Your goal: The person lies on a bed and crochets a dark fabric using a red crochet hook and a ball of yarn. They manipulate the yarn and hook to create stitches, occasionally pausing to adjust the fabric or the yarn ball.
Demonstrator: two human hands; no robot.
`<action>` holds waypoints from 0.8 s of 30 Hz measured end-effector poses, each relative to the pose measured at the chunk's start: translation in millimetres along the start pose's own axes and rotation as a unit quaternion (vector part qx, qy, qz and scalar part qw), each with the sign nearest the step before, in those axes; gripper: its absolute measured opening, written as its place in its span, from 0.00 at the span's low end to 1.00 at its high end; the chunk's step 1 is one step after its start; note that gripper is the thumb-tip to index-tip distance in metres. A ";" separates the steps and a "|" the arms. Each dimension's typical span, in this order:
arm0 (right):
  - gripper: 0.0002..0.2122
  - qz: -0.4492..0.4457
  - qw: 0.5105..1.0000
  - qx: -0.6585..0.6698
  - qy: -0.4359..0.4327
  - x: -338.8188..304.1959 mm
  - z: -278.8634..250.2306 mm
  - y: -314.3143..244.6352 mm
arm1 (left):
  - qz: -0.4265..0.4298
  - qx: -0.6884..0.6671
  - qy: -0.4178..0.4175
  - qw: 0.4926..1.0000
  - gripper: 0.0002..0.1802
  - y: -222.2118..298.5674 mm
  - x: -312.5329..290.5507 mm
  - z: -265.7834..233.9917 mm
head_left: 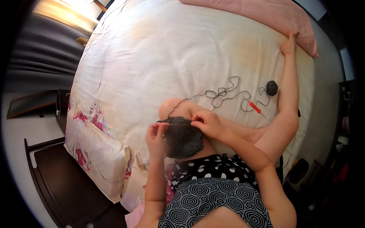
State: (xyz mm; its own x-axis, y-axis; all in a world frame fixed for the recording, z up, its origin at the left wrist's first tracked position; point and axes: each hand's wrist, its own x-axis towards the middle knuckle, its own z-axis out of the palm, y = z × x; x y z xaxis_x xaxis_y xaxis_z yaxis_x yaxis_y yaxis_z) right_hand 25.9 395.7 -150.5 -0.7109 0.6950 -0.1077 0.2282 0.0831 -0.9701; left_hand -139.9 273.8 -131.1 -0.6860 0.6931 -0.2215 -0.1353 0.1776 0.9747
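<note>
A dark grey knitted or crocheted piece, roundish and bunched, lies over my bent leg. At its upper left edge my left hand is closed in a pinch. My right hand pinches too, at the upper right of the piece. Stretched almost level between the fingertips runs a thin pale strand; whether it is thread or a needle I cannot tell. Grey yarn trails from the piece in loose loops to a small grey ball. Near the ball lies a red-handled tool with a thin metal shaft.
I sit on a bed with a pale sheet. Flowered pillows are at the left, by a dark wooden headboard or cabinet. A pink quilt covers the far edge. My outstretched leg borders the yarn ball.
</note>
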 end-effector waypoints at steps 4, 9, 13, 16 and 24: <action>0.06 0.089 0.993 0.073 -0.015 1.8 -1.6 6.9 | -0.054 -0.199 -0.005 0.978 0.04 3.0 9.1 -37.0; 0.06 0.115 0.991 0.065 -0.035 2.5 -9.5 17.9 | 0.056 -0.079 0.183 0.978 0.03 5.5 32.7 -113.6; 0.04 0.003 0.999 -0.022 0.033 14.7 -11.9 3.8 | 0.072 0.302 0.277 0.909 0.10 -34.5 60.9 -169.8; 0.05 -0.136 0.985 -0.053 0.090 35.3 1.8 -17.4 | 0.145 0.619 0.257 0.728 0.21 -42.5 59.8 -159.0; 0.06 -0.158 0.984 -0.080 -0.030 61.4 8.3 -1.8 | 0.222 0.388 -0.108 0.888 0.29 18.2 32.1 1.2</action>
State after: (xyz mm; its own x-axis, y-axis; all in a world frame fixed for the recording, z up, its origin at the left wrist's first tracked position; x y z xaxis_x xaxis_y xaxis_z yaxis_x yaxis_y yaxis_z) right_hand -23.6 432.2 -157.2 -0.7997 0.5738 0.1771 0.0879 0.4036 -0.9107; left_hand -163.6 300.1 -120.5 -0.3843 0.9180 0.0981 0.7057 0.2236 0.6723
